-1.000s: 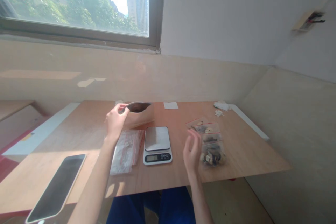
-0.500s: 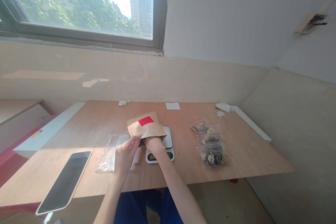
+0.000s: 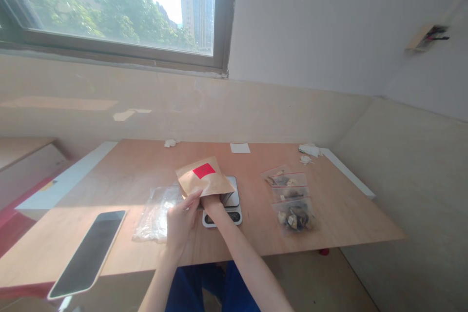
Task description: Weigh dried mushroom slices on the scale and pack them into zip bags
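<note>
A brown kraft paper pouch (image 3: 186,178) with a red label is held up above a white kitchen scale (image 3: 234,214). My left hand (image 3: 183,217) pinches the near edge of the pouch's mouth between thumb and fingers. Inside that mouth is my right hand (image 3: 212,203); its fingers are hidden by the paper, so what they do in there does not show. Just left of the scale, clear plastic bags (image 3: 153,214) lie flat on the table, partly behind my left hand.
Right of the scale lie several zip bags (image 3: 296,217) of dried pieces on the wooden table (image 3: 343,209). A phone-like slab with a dark screen (image 3: 89,253) rests at the front left. A white card (image 3: 240,148) and crumpled tissue (image 3: 310,149) lie along the back.
The right hand has moved slightly left, still inside the pouch. My left hand has shifted a little right along the mouth, and the pouch's near edge has dipped slightly.
</note>
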`<state>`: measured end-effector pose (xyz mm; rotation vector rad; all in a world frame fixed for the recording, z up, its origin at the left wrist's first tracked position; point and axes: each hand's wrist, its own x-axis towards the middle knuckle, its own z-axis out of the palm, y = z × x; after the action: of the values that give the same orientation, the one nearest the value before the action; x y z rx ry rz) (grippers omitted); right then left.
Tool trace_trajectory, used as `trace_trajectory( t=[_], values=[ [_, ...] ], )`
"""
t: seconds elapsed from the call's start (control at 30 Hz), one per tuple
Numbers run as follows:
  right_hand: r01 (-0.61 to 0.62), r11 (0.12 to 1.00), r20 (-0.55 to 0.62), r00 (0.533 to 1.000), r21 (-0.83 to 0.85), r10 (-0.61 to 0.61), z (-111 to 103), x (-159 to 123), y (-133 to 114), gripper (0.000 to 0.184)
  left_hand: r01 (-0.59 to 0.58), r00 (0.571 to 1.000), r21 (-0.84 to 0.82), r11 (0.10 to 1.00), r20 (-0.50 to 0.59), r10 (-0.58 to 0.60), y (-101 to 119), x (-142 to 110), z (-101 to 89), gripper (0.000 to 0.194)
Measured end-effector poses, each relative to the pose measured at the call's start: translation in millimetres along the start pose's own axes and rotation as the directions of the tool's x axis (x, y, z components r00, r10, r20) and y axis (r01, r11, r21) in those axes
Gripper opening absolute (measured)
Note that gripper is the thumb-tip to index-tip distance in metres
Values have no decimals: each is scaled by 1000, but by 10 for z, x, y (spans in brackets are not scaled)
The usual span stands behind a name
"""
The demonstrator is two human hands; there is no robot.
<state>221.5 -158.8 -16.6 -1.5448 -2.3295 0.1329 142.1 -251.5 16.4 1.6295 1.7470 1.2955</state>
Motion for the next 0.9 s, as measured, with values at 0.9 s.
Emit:
trace_trajectory(
  t=[0.9],
  values=[
    [85, 899, -301, 952, 429, 54, -672, -797, 555, 13, 46, 985, 89, 995, -168, -30, 103, 611, -366, 23]
  ],
)
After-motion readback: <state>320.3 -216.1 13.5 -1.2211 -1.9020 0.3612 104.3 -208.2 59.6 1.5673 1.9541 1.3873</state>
